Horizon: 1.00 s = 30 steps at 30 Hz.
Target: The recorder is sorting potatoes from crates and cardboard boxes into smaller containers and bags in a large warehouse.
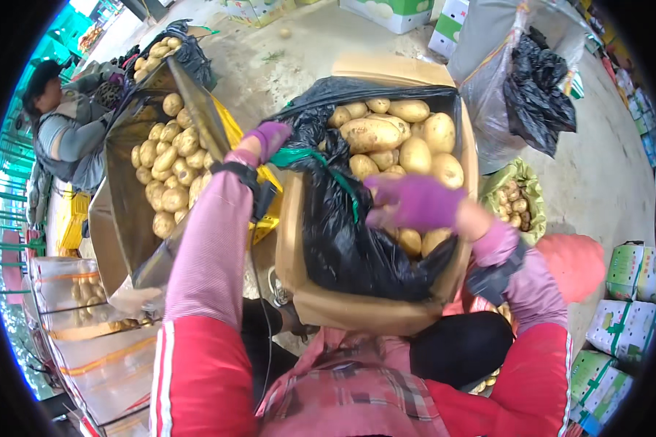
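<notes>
A cardboard box (361, 312) lined with a black plastic bag (355, 246) stands before me, with potatoes (415, 155) in it. My right hand (418, 202), in a purple glove and blurred, is over the potatoes near the bag's folded edge; whether it grips anything does not show. At the box's upper left is my left hand (268, 141), also purple-gloved, by the gathered black plastic and a green strip (295, 157). Its fingers look bent, but their hold is unclear. Left of it stands a second lined box (115, 218) with smaller potatoes (169, 158).
A person (71, 125) sits at the far left. Mesh sacks (104, 355) lie at lower left. A green sack of potatoes (516, 205) and a red sack (571, 265) are to the right, with printed cartons (623, 322) beyond. Clear plastic (486, 82) stands at upper right.
</notes>
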Each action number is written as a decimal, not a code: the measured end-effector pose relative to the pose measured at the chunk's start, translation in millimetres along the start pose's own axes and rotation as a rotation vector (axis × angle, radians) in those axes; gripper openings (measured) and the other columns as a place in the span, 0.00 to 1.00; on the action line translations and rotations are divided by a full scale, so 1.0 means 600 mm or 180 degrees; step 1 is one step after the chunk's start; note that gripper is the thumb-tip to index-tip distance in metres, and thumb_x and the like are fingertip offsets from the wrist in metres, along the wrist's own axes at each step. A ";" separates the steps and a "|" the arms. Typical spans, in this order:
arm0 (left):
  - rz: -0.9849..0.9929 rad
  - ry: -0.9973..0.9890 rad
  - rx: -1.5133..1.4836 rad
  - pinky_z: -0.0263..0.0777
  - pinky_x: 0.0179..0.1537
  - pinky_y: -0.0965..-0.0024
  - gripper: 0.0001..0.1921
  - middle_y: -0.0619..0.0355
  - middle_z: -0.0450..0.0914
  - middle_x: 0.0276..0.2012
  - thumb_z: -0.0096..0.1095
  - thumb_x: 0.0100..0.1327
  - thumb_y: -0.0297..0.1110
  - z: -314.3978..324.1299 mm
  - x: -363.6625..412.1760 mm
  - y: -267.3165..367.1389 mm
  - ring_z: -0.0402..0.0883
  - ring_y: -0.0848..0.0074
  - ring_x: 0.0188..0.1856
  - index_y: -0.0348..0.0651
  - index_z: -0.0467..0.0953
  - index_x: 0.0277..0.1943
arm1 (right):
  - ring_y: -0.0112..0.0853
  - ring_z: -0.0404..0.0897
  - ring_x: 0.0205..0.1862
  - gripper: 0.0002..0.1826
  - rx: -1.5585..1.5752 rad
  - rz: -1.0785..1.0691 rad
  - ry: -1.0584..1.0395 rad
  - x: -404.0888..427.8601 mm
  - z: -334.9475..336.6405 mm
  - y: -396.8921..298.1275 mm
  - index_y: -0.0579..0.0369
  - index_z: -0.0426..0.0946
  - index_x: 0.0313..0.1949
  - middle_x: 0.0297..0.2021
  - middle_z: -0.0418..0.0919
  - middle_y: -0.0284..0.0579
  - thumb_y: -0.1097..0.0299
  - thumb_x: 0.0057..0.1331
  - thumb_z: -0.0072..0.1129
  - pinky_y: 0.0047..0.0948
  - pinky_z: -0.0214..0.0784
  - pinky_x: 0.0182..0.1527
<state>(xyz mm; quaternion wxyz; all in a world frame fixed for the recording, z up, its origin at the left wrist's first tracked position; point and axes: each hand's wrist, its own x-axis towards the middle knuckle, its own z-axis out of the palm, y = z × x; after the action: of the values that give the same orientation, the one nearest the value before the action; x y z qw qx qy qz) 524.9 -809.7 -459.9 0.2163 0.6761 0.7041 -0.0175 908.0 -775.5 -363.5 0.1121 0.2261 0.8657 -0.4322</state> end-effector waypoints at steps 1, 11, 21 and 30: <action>-0.0183 -0.0120 0.0203 0.75 0.55 0.59 0.17 0.40 0.83 0.49 0.51 0.67 0.39 0.021 -0.024 0.022 0.83 0.55 0.53 0.40 0.82 0.49 | 0.51 0.79 0.55 0.44 -0.0500 0.0071 -0.0035 -0.013 0.045 -0.030 0.59 0.65 0.66 0.50 0.81 0.60 0.41 0.60 0.67 0.44 0.71 0.57; -0.1011 0.0975 -0.0881 0.71 0.59 0.53 0.22 0.36 0.79 0.55 0.55 0.65 0.43 0.113 -0.284 0.148 0.77 0.45 0.58 0.40 0.77 0.57 | 0.49 0.84 0.44 0.32 -0.0570 0.1078 0.1603 -0.107 0.256 -0.050 0.54 0.70 0.63 0.41 0.84 0.58 0.65 0.58 0.64 0.43 0.75 0.49; -0.0840 0.0941 -0.1435 0.69 0.61 0.59 0.35 0.36 0.75 0.60 0.69 0.59 0.48 0.257 -0.280 0.082 0.76 0.49 0.62 0.43 0.68 0.67 | 0.47 0.84 0.45 0.20 -0.0105 0.0145 0.0984 -0.230 0.363 -0.080 0.52 0.84 0.46 0.40 0.85 0.52 0.58 0.56 0.62 0.42 0.75 0.50; -0.0139 0.1465 -0.2237 0.64 0.66 0.66 0.26 0.47 0.76 0.63 0.58 0.67 0.27 0.222 -0.319 0.122 0.74 0.65 0.64 0.36 0.68 0.67 | 0.48 0.83 0.46 0.19 0.0520 -0.0308 0.0495 -0.136 0.376 -0.137 0.47 0.80 0.51 0.44 0.83 0.52 0.62 0.60 0.58 0.44 0.75 0.48</action>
<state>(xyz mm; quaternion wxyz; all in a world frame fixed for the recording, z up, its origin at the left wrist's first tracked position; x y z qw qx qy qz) 631.0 -1026.3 -498.3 0.2704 0.5324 0.7114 0.3706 938.9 -1022.7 -410.0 0.0048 0.2252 0.8436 -0.4874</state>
